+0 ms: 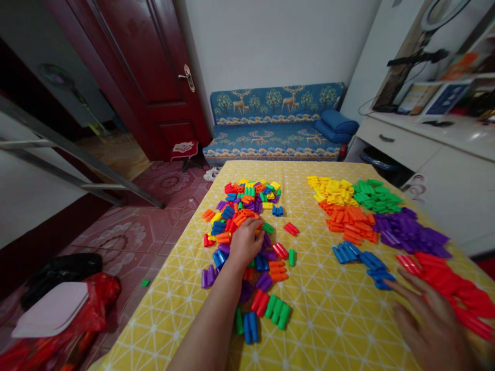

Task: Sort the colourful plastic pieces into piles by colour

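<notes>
My left hand (pixel 247 241) reaches into a mixed pile of plastic tube-shaped building blocks (pixel 250 189) on the left of the table. Its fingers are curled down among orange, red and green pieces, and what they grip is hidden. On the right, my right hand (pixel 435 322) hovers with fingers stretched apart, slightly blurred. It is between a short row of blue blocks (pixel 373 261) and a heap of red blocks (pixel 450 283). No block shows in its grasp. Beyond it lie purple (pixel 410 233), orange (pixel 350 222), yellow (pixel 332 191) and green blocks (pixel 375 197), grouped by colour.
A yellow patterned cloth (pixel 309 309) covers the table. Loose red blocks (pixel 291 229) lie right of the mixed pile. Behind the table stands a blue sofa (pixel 270 136); a white cabinet (pixel 444 170) is at right. Bags (pixel 104 293) and one green block (pixel 145 283) are on the floor.
</notes>
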{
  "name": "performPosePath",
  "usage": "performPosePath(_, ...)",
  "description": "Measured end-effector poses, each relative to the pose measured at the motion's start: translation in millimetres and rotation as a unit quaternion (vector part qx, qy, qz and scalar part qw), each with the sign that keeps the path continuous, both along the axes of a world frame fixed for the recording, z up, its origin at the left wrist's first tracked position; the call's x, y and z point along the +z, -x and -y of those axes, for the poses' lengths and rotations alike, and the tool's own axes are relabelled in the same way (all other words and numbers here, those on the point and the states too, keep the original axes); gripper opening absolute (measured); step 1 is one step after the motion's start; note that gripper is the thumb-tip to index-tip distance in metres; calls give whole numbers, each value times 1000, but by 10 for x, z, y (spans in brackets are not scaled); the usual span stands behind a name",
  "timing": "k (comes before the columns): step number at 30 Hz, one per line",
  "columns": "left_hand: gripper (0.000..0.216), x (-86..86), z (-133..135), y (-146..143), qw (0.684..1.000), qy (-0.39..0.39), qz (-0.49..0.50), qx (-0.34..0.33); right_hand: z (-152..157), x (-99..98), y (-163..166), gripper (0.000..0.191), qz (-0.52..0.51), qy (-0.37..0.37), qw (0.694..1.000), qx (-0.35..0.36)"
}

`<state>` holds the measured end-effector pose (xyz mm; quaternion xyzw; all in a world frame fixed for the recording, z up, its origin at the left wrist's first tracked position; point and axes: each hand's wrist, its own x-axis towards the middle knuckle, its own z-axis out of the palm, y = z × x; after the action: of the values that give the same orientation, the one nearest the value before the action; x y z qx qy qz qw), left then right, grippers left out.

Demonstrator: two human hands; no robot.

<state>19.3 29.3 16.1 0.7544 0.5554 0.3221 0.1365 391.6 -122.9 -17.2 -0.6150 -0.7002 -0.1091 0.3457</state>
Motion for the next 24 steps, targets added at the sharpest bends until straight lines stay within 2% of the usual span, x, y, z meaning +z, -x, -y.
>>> performPosePath(3, 32, 5, 0, 1, 1000, -1, -3, 1, -184, 78, 511, 45, 3, 29, 998, 52)
performPosePath(9, 34, 21, 8, -1, 999, 1, -38, -16, -777, 160, 1447, 44, -28, 51, 973, 221)
performPosePath(13, 33, 30, 7, -2, 998, -3, -60, -33, -1308, 42, 1917, 50, -114, 95, 959, 239)
performPosePath(17, 35, 39, 7, 2, 996, -4, -66, -53, -1570, -85, 2158, 48, -170, 127, 955, 208)
performPosePath(21, 36, 44, 14, 4, 997, -5, -55, -62, -1512, -103, 2191, 36, -213, 110, 951, 193)
performPosePath(24, 34, 46, 19, 2, 998, -1, -50, -41, -1419, -39, 2134, 28, -238, 64, 955, 165)
